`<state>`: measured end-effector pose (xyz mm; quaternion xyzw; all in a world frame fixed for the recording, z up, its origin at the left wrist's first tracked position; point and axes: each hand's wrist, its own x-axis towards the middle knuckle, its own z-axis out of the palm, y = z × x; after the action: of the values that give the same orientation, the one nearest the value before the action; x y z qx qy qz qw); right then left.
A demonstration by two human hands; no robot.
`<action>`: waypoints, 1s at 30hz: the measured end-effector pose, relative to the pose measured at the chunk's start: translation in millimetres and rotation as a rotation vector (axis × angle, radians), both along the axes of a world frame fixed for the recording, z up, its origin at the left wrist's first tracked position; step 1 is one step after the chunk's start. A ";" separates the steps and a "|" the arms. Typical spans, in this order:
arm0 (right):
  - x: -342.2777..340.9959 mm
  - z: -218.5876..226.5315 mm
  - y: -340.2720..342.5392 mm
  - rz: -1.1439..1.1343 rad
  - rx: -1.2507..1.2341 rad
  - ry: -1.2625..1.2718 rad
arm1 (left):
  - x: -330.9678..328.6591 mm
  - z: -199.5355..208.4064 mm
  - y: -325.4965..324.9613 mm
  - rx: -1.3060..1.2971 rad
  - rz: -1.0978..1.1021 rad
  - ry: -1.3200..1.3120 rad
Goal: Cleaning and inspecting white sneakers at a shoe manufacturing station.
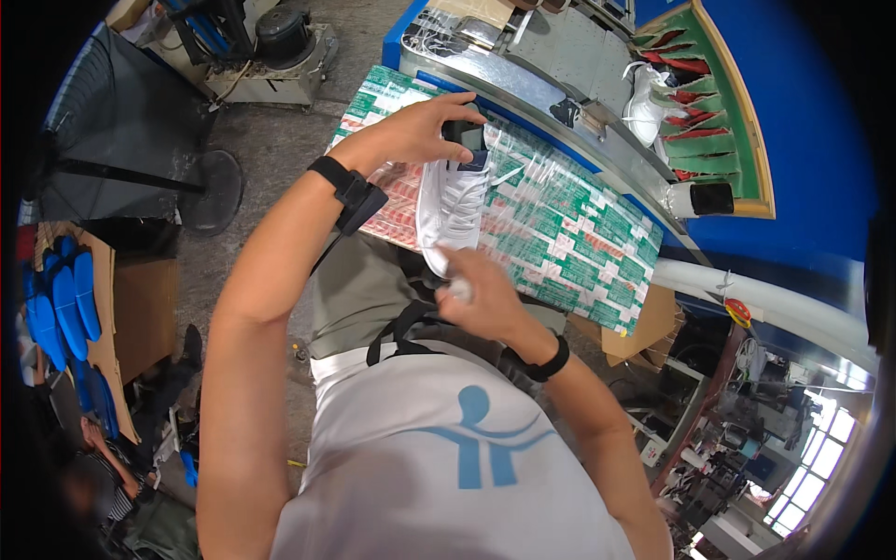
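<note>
A white lace-up sneaker point(452, 210) with a navy patch on its tongue sits on a board covered in green, white and red printed film point(569, 247). Its toe points toward me. My left hand point(446, 131) curls round the heel end, where a dark grey-green form point(465, 133) shows in the shoe's opening. At the toe, my right hand point(481, 294) has its fingers bent close together, and the index finger reaches the toe. Something small and pale shows at that hand's fingers, too blurred to name.
Beyond the board runs a metal-edged machine bed point(551, 121). Another white shoe point(644, 105) lies on it by green and red flaps point(700, 140). Blue sole-shaped pieces point(65, 299) stand at left, near a co-worker's arm point(103, 443). A black round base point(213, 191) rests on the floor.
</note>
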<state>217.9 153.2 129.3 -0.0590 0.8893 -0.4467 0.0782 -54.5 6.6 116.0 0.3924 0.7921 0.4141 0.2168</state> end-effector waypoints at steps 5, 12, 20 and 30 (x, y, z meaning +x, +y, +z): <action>-34.2 1.3 37.5 -0.393 0.031 0.258 | 21.2 -8.5 16.4 -0.039 0.082 0.074; -51.5 7.8 44.9 -0.237 0.303 0.315 | 26.3 -24.0 34.1 0.085 0.229 0.221; 26.0 63.0 71.7 0.031 0.393 0.084 | 23.7 -30.9 26.0 0.087 0.238 0.296; -21.7 10.1 35.1 -0.295 0.095 0.207 | 35.2 -32.1 29.6 0.085 0.286 0.327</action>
<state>196.2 188.4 139.3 0.0302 0.9117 -0.4022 -0.0775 -19.3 36.2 83.8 0.3467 0.8463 0.4045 0.0080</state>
